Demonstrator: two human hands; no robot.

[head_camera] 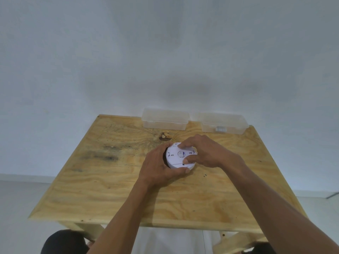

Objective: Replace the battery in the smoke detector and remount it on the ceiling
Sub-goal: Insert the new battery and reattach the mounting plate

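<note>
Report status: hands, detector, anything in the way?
Left hand cups detector rim; right hand fingers on its upturned back. Detector on table. Two clear boxes behind, nothing blocking.

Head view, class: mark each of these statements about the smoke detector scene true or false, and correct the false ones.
1. Both hands are on the detector. True: the left hand cups its left side and the right hand has fingers on its top face.
2. The detector is mounted on the ceiling. False: it is held over the wooden table.
3. Two clear boxes stand at the table's far edge. True.
4. Both boxes are stacked on each other. False: they stand side by side, apart.
5. The right box holds a small grey thing. True.
</note>
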